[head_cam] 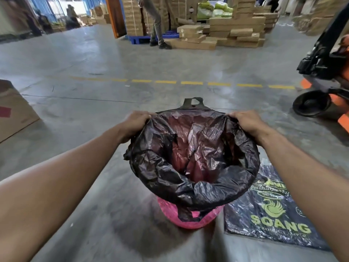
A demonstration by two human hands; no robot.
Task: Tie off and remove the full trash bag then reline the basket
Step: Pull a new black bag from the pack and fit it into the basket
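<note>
A pink basket (188, 223) stands on the concrete floor right in front of me. A thin black bag (188, 190) lines it, its mouth spread wide and folded out over the rim; the pink inside shows through the plastic. One bag handle (193, 103) sticks up at the far side. My left hand (135, 123) grips the bag's edge at the far left of the rim. My right hand (245, 122) grips the edge at the far right. The basket's lower wall shows only at the near side.
A flat black printed bag (270, 210) lies on the floor just right of the basket. A cardboard box (13, 112) sits at the left. A forklift (324, 76) stands at the right. A person (156, 21) stands by stacked cartons (236, 33) beyond a yellow dashed line.
</note>
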